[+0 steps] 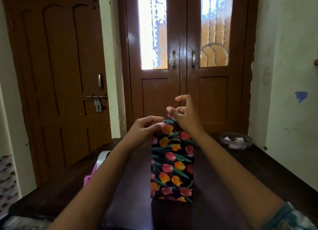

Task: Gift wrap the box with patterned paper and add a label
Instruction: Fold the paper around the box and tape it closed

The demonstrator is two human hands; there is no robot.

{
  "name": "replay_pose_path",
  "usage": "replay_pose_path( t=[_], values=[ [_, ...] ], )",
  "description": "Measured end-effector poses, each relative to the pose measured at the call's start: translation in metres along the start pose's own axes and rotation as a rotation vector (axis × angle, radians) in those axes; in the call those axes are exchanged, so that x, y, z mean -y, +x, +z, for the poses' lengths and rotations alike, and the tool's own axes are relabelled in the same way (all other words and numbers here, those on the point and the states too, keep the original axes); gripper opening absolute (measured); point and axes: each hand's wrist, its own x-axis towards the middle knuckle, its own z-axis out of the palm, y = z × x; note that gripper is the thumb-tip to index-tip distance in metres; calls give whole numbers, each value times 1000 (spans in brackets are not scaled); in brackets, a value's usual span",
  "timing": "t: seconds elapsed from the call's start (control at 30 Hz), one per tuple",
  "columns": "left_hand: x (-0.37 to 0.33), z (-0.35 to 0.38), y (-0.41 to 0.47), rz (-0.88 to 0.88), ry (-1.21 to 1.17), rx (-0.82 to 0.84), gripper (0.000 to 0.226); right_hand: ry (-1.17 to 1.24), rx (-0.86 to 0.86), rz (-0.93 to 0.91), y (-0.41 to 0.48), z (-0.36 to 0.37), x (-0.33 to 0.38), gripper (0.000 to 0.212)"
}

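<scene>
While you lean over the dark table [240,178], the leftmost thing on it is a pink tape dispenser [96,167] with its roll of tape, at about nine o'clock from the box and partly hidden behind your left forearm. Your left hand [146,126] comes next, at the far left corner of the box, around eleven o'clock: its fingers are curled and the thumb and fingertips pinch the folded edge of the patterned paper [169,123]. The box [172,169] lies lengthwise at the middle of the table, running from six o'clock near you to twelve o'clock, and black paper printed with red and orange tulips covers every side you can see. At its far end, your right hand [185,116] sits a little higher than the left, thumb and a fingertip nipping the upstanding tip of the paper, the forefinger hooked loosely above and gripping nothing. Further right, at about two o'clock and well apart from the box, a clear round container [235,141] stands near the table's far edge; what it holds is too small to tell.
</scene>
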Motion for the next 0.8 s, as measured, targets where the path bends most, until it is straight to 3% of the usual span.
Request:
replay_pose_path(
  t=[0.13,0.23,0.27,0.33,0.4,0.47,0.53,0.8],
  values=[
    [-9,7,13,-86,-58,-77,25,30,23,94,-1,-3,0,36],
    [-10,9,15,-128,-38,-46,18,223,16,170,-3,-13,-1,29],
    [-9,9,15,-134,-59,-36,15,182,21,159,-4,-18,-4,29],
    [-10,10,14,-161,-139,-36,11,-42,130,182,-6,-30,-18,42],
    [-10,9,14,-186,-195,-63,9,-227,330,365,-10,-35,-35,66],
    [-13,8,15,-218,-214,-83,11,-239,467,577,-15,-33,-44,75],
    [-15,8,18,-265,-191,-97,12,-126,498,682,-17,-28,-44,71],
    [-1,16,31,-453,69,-86,7,-59,491,651,-29,-33,-45,62]
  ],
)
